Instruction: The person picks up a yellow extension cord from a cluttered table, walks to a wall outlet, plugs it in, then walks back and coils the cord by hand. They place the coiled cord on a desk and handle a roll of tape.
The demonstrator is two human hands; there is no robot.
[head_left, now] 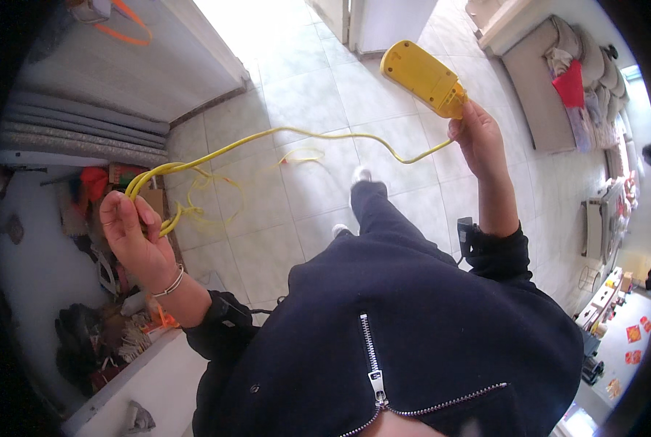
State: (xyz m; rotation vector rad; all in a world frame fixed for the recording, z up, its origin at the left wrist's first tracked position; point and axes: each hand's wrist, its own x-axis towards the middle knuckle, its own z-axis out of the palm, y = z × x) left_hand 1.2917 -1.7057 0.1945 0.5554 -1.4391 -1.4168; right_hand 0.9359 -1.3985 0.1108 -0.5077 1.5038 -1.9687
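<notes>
A yellow extension cord is stretched between my two hands in mid-air above the floor. My right hand (481,140) is closed on the narrow end of its flat yellow socket block (418,76), which tilts up and to the left. The back with small screws faces me. From there the yellow cord (278,132) runs slackly leftward. My left hand (137,239) is closed round several loops of it, with the palm partly turned up. More thin yellow coils (220,197) hang below and beside the left hand, partly blurred. The cord's plug cannot be made out.
Pale tiles (263,247) cover the floor under my feet. At the left stands a cluttered shelf (96,291), below folded grey fabric (85,127). A grey sofa (533,87) with clothes on it is at the far right. A doorway lies ahead.
</notes>
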